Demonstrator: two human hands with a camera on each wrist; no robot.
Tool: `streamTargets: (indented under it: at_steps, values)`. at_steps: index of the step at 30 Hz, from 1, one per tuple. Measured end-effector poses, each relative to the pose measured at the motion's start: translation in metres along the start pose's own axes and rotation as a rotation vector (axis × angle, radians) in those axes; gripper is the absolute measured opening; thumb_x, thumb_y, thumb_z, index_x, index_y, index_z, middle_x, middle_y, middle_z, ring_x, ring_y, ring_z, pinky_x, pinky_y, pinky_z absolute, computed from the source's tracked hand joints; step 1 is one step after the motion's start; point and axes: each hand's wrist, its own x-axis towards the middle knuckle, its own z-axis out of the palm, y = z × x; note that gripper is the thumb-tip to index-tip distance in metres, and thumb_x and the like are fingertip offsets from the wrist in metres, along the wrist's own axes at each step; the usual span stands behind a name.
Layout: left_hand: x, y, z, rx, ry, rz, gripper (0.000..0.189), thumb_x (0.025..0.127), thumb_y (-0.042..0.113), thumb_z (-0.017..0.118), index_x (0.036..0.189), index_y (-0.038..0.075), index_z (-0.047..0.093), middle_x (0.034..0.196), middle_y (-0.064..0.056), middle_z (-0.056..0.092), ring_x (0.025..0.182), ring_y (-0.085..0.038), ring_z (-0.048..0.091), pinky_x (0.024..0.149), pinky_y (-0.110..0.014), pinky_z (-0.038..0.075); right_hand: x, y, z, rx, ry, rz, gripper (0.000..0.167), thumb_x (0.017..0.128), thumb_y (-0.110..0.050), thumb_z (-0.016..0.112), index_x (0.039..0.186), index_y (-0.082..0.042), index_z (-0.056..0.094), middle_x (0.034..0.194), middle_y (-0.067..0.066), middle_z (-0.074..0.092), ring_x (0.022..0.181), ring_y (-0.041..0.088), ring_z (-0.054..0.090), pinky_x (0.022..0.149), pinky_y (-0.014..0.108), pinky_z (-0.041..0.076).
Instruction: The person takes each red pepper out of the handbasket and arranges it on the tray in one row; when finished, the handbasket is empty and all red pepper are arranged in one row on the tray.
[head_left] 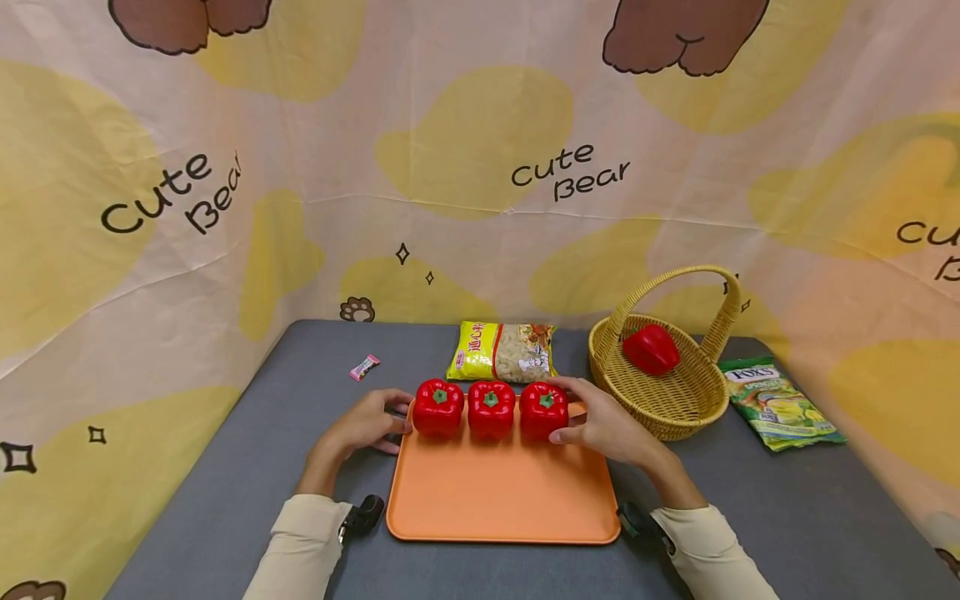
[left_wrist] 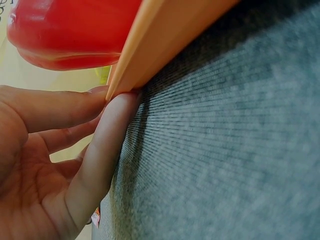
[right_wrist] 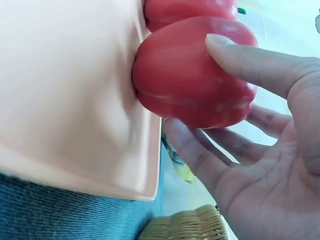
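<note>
Three red bell peppers stand in a row along the far side of an orange tray [head_left: 502, 500]: a left one [head_left: 438, 410], a middle one [head_left: 491, 412] and a right one [head_left: 543, 412], green stems up. My right hand [head_left: 603, 421] holds the right pepper, thumb on its near side and fingers curled around its outer side; the right wrist view shows this pepper [right_wrist: 190, 75] at the tray's corner. At the tray's far left corner, my left hand [head_left: 371, 423] pinches the rim [left_wrist: 125, 65] between thumb and fingers, beside the left pepper.
A wicker basket [head_left: 622, 379] with another red bell pepper [head_left: 651, 350] inside stands at the back right. Beside it lies a green FOX'S candy bag [head_left: 780, 404]. Behind the tray is a yellow pasta bag [head_left: 502, 350]. A small pink-wrapped candy [head_left: 364, 367] lies back left.
</note>
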Motion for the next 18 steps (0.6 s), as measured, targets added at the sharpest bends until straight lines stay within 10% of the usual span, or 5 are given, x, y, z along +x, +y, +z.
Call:
streamTargets:
  at_steps: [18]
  values:
    - [0.002,0.0,0.0,0.009,0.004,-0.012,0.05,0.095,0.001,0.067,0.142,-0.01,0.055,0.129,-0.023,0.062,0.096,-0.023,0.071,0.07,-0.045,0.067,-0.019,-0.015,-0.039,-0.035,0.142,-0.082,0.074,0.086,-0.011,0.088,0.151,-0.005,0.054,0.141,0.019,0.062,0.125,0.039,0.063,0.094,0.055,0.062]
